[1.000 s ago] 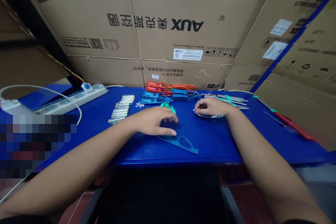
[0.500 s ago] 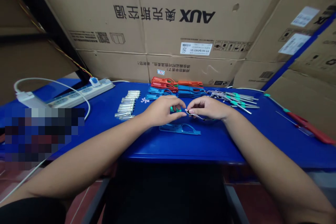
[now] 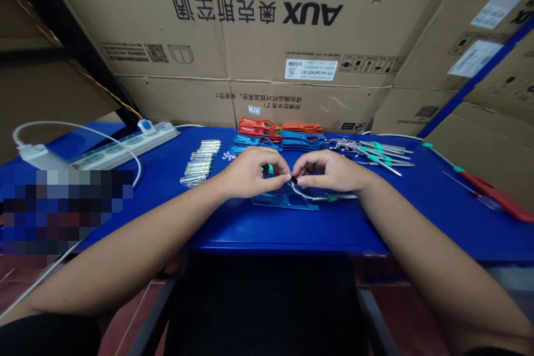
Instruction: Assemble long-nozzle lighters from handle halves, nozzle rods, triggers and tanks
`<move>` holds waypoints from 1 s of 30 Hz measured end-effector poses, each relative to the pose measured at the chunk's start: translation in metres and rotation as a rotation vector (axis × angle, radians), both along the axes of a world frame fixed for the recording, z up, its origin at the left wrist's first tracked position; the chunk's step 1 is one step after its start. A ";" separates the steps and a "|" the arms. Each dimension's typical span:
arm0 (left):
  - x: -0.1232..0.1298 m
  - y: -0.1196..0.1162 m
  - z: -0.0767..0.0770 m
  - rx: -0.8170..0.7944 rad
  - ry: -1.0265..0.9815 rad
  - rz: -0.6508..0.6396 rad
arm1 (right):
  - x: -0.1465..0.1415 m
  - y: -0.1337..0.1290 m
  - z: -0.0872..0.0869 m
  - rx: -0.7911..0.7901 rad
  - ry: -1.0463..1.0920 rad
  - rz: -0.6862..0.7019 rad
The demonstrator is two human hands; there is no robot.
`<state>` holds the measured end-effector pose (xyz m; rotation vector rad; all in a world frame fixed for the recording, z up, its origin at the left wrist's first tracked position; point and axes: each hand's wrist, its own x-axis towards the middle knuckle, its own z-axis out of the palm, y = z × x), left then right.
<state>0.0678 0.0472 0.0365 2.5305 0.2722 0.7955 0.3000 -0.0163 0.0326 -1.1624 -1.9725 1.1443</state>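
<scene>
My left hand (image 3: pixel 259 173) and my right hand (image 3: pixel 331 171) meet fingertip to fingertip above the blue table. Between my right thumb and forefinger is a small black piece (image 3: pixel 294 179). My left thumb and forefinger pinch at its left side, on something too small to name. White wires (image 3: pixel 301 193) hang below the fingertips and lead to a metal rod with a green band (image 3: pixel 332 197), under my right hand. A blue plastic shell (image 3: pixel 285 201) lies flat just beneath my hands. Some green shows behind my left fingers.
Red-orange shells (image 3: pixel 259 127) and blue shells (image 3: pixel 302 141) are stacked behind my hands. Clear cylinders (image 3: pixel 199 162) and small white pieces (image 3: pixel 228 156) lie left, wired rods (image 3: pixel 386 157) right. A power strip (image 3: pixel 125 146), a red-handled tool (image 3: pixel 496 196) and cardboard (image 3: pixel 250 67) surround the table.
The black piece and wires have shifted at my fingertips, and the wires now hang lower. The rod with the green band has come into view below my right hand. The view has shifted slightly.
</scene>
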 end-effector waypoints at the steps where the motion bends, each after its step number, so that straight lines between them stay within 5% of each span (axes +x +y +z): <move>1: -0.001 0.000 0.001 0.006 -0.010 -0.007 | 0.002 -0.001 0.003 0.003 -0.035 0.016; 7: -0.002 0.000 0.004 0.051 -0.077 0.024 | 0.020 -0.003 0.011 -0.037 -0.308 0.157; 13: -0.004 0.001 0.007 0.070 -0.092 -0.011 | 0.024 -0.005 0.009 -0.093 -0.359 0.206; 22: -0.015 0.006 0.012 0.059 0.301 -0.312 | 0.010 -0.018 0.013 -0.150 -0.351 0.293; 30: -0.009 -0.004 0.005 0.135 0.335 -0.366 | 0.003 -0.018 0.009 -0.161 -0.368 0.308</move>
